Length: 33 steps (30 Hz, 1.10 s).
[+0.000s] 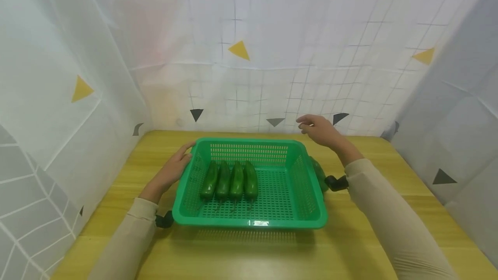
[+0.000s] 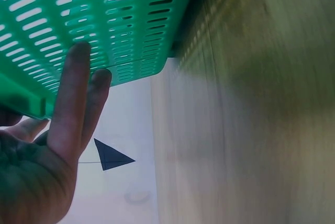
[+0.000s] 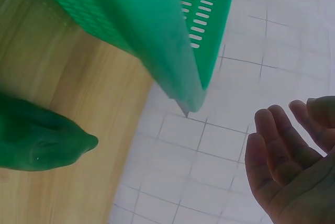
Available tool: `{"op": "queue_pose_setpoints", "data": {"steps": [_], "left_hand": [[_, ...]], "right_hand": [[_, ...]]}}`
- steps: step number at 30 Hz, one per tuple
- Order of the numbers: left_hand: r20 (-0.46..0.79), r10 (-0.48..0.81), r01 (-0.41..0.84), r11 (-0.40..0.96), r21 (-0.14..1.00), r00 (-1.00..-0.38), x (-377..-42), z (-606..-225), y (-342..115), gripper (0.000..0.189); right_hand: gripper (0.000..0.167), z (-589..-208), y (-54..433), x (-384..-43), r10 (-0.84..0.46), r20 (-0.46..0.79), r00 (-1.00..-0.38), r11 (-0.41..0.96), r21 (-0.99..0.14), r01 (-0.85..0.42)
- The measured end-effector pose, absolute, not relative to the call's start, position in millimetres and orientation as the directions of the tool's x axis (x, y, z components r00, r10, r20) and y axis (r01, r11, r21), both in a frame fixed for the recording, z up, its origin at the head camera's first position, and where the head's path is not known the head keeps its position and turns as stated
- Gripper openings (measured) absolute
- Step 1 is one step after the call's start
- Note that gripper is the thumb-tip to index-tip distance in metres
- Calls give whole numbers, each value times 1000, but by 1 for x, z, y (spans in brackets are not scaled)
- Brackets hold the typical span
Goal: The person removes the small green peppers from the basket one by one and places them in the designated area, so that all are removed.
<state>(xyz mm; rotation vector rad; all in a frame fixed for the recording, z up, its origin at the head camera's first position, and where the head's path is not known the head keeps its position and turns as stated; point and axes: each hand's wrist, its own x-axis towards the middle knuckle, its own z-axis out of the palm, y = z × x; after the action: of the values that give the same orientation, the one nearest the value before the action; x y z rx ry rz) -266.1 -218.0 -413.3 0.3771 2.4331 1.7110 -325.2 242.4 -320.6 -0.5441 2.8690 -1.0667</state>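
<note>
A green plastic basket (image 1: pixel 249 224) with slotted walls stands on the table. In its left half, several long green peppers (image 1: pixel 250 180) lie side by side, stems toward the near side. My left hand (image 1: pixel 173 170) rests against the basket's left side; in the left wrist view, straight fingers (image 2: pixel 73 98) touch the outer wall below the rim. Beyond the basket's right far corner, my right hand (image 1: pixel 319 131) hovers with loosely bent fingers and holds nothing. Right of the basket lies a green, pepper-like vegetable (image 3: pixel 47 137), partly hidden by the basket in the head view.
The wooden table (image 1: pixel 241 258) extends around the basket. A pale patterned sheet (image 1: pixel 272 55) hangs behind the table and along both sides. A black wrist device (image 1: pixel 336 183) sits at the right cuff, close to the basket's right wall.
</note>
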Motion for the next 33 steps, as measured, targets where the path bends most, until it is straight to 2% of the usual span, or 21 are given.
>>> {"op": "queue_pose_setpoints", "data": {"steps": [17,33], "left_hand": [[35,275,129,334,934,-961,-271,-418,-218,49],[31,282,125,321,939,-959,-272,-419,-220,50]], "right_hand": [[37,-308,215,-323,-370,88,-925,667,-667,-331],[38,-316,186,-323,-401,44,-915,642,-699,-315]]}}
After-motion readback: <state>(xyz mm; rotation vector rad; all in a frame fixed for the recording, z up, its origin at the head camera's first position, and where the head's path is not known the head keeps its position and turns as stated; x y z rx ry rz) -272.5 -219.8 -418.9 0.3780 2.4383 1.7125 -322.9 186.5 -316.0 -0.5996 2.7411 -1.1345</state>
